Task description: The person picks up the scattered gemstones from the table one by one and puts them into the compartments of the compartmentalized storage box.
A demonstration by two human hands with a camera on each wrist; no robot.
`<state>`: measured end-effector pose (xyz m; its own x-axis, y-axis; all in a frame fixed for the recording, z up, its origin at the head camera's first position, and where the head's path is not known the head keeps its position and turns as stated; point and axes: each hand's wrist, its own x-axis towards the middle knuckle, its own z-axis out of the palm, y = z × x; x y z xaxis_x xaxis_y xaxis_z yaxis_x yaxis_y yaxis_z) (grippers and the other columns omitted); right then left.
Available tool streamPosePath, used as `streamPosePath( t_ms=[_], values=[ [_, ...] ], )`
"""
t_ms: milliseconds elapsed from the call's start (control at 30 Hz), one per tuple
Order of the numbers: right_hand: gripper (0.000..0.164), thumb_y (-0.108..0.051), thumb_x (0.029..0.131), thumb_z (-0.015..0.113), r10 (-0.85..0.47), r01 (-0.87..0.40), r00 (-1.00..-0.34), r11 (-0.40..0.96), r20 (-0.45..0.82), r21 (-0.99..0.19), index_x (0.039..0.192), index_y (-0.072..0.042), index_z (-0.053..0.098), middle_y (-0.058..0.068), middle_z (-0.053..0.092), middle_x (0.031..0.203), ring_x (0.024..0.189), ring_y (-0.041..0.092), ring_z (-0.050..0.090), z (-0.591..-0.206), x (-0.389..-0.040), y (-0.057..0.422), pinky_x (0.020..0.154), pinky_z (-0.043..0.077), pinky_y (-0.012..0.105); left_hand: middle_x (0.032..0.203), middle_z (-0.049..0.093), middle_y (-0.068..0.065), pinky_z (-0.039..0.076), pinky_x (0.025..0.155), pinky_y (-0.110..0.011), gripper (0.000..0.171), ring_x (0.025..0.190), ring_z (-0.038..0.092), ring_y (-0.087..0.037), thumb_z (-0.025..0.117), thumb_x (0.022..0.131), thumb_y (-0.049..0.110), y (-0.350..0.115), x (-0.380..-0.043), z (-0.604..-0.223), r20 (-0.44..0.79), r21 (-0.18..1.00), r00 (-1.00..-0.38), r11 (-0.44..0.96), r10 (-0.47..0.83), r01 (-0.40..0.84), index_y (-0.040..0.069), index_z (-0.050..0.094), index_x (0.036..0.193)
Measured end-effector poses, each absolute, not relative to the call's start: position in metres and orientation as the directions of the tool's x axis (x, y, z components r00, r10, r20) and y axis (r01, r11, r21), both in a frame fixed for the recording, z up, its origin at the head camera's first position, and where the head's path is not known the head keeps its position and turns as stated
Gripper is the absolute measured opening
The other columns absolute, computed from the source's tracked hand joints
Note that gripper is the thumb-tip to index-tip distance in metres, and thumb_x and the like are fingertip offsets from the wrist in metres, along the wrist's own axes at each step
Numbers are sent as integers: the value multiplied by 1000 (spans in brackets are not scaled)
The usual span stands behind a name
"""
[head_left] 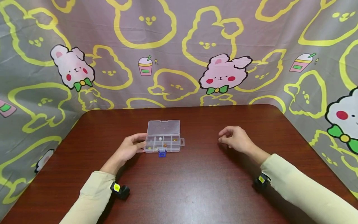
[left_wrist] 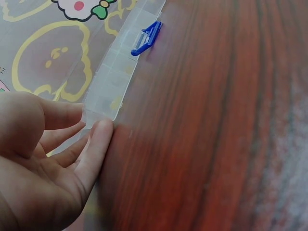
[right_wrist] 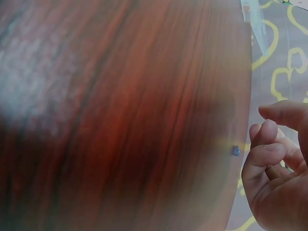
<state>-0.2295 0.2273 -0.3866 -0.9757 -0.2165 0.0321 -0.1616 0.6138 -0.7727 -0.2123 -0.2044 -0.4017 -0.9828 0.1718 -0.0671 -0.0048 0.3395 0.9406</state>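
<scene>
A clear plastic compartment box (head_left: 175,150) lies on the table with its lid (head_left: 163,128) raised at the back and a blue latch (head_left: 162,153) at the front. Small beads sit in its compartments: a white bead (head_left: 160,139), an orange one and yellowish ones. My left hand (head_left: 130,147) holds the box's left end between thumb and fingers. To the right, apart from the box, my right hand (head_left: 235,139) hovers low over the table, its fingers loosely curled and nothing held. Near its fingertips, the right wrist view has a tiny blue bead (right_wrist: 236,150).
The brown wooden table (head_left: 195,186) reaches back to a grey curtain (head_left: 179,59) printed with yellow outlines and rabbits. A hanging tab (head_left: 182,142) juts from the box's right end. Each wrist carries a small black camera, the left camera (head_left: 122,192) close above the tabletop.
</scene>
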Motion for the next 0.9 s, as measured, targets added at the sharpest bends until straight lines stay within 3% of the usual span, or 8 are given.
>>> streamPosePath(
  t_ms=[900],
  values=[
    [16, -4, 88, 72, -189, -160, -981, 625, 50, -764, 103, 2, 69, 6, 69, 78, 54, 18, 57, -393, -242, 238, 49, 50, 29, 136, 54, -28, 58, 81, -31, 44, 105, 64, -28, 56, 100, 0, -204, -212, -401, -81, 943, -982, 333, 171, -20, -5, 49, 143]
  ],
)
